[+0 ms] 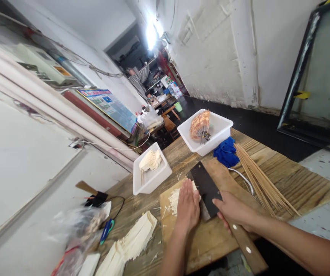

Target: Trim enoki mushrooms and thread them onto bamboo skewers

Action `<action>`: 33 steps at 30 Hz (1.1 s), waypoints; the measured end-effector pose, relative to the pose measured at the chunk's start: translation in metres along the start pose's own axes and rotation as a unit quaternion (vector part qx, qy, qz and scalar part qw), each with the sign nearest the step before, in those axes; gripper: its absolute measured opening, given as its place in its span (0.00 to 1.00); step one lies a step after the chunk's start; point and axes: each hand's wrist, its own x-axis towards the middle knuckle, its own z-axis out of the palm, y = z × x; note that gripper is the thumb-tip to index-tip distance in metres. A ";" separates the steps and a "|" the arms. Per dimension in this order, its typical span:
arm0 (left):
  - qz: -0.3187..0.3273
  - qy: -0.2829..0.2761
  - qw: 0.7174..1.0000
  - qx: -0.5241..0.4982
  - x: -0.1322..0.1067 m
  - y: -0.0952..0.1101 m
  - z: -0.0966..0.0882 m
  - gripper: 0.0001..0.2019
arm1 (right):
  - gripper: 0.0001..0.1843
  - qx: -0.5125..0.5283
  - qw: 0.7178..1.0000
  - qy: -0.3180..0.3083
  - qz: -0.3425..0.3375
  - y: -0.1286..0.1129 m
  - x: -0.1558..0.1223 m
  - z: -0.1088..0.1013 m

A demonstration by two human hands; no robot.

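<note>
My right hand grips the wooden handle of a dark cleaver, whose blade stands on a wooden cutting board. My left hand lies flat, fingers together and stretched out, on a pile of pale thin strips right beside the blade. Part of the strips is hidden under the palm.
Two white tubs stand behind the board: one holds pale strips, the other holds skewered food. A blue cloth and a bundle of bamboo skewers lie at the right. Stacked pale sheets, scissors and plastic bags lie left.
</note>
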 end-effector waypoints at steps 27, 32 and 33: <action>0.015 0.123 0.984 -0.126 -0.019 0.034 -0.058 0.32 | 0.07 -0.138 0.974 0.020 -0.178 -0.046 -0.036 0.032; -0.005 0.077 0.992 -0.098 -0.027 0.027 -0.046 0.36 | 0.07 -0.096 0.984 0.020 -0.147 -0.015 -0.024 0.035; -0.004 0.069 0.993 -0.093 -0.027 0.024 -0.042 0.36 | 0.07 -0.086 0.985 0.021 -0.148 -0.007 -0.019 0.035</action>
